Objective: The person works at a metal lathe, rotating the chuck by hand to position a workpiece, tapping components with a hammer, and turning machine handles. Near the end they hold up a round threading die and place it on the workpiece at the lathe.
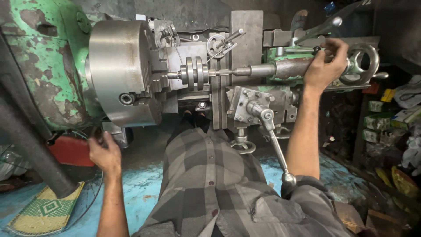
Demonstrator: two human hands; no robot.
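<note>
Right hand [323, 66] is closed around the dark barrel [291, 67] of the tailstock on an old green lathe [41, 66], at the far right, just beside the round handwheel [362, 63]. From that hand the workpiece [196, 73], a short stepped shaft with two thick discs, lies to the left, held between the big steel chuck [120, 72] and the pointed centre at the barrel's end. Its long axis runs left to right, in line with the barrel, so the right hand is much the nearer of the two. Left hand [103, 151] is low and near, at the left below the chuck, curled beside a red part [70, 151]; what it grips is hidden, so I cannot tell. A long lever [276, 147] hangs from the carriage toward the checked shirt [210, 184]. Clutter at the right is too dim to make out.
</note>
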